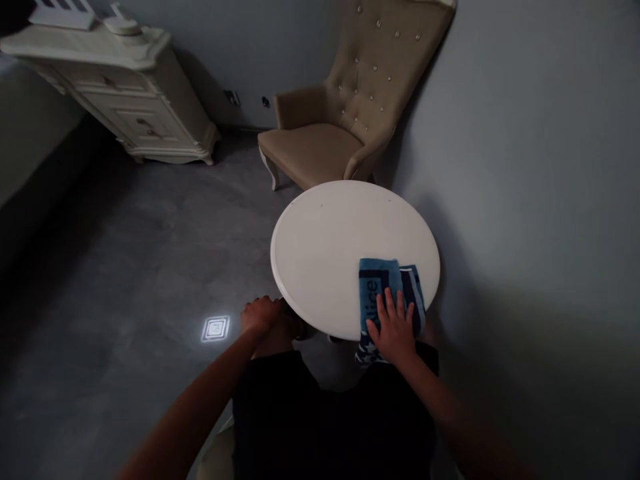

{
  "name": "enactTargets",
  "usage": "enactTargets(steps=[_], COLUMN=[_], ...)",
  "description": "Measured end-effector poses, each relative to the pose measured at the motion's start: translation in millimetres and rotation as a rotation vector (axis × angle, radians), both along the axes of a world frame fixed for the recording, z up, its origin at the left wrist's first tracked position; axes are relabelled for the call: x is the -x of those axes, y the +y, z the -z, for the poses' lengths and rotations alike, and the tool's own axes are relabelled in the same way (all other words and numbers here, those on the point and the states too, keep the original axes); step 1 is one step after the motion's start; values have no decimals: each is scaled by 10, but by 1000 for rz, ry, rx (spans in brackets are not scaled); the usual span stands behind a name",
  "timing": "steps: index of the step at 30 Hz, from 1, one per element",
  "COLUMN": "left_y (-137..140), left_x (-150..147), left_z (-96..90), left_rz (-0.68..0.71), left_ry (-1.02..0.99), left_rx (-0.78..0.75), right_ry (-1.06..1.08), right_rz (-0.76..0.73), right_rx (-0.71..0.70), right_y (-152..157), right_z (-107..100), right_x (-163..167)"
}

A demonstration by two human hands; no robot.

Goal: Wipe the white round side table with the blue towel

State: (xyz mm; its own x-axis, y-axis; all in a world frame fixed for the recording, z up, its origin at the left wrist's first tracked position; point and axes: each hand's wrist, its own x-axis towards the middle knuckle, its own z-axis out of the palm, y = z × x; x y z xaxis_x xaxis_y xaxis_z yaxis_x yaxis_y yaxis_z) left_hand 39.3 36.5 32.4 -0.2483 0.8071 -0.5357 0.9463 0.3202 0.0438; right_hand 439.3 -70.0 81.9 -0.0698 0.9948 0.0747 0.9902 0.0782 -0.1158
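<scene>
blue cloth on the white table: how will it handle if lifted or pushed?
Probably floppy: the cloth droops over the near edge of the table, so expect sag when lifted. It may unfold too, since offset layers show on its right side. Pushed, it would likely bunch rather than roll, as it lies flat and looks soft.

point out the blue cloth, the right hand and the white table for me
blue cloth (pixel 371 288): head view, on its printed face, left of the fingers
right hand (pixel 395 335): head view, on the back of the hand
white table (pixel 327 253): head view, on a bare part of its top
</scene>
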Motion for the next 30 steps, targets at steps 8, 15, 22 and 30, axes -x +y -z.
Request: enactTargets(steps=[8,15,22,30], left_y=[23,73,119,105], left_x=[50,147,180,231], left_z=[-15,12,52,-7], left_rz=[3,-26,-50,-131], left_ry=[6,-6,-10,-46], left_rx=[28,55,70,57], right_ry=[-61,-91,-134,-84], right_rz=[-40,68,91,103], right_rx=[96,148,143,103], right_y=[912,2563,3992,4610], right_z=[-162,-262,-169,-133], right_x=[-45,-98,-229,-319])
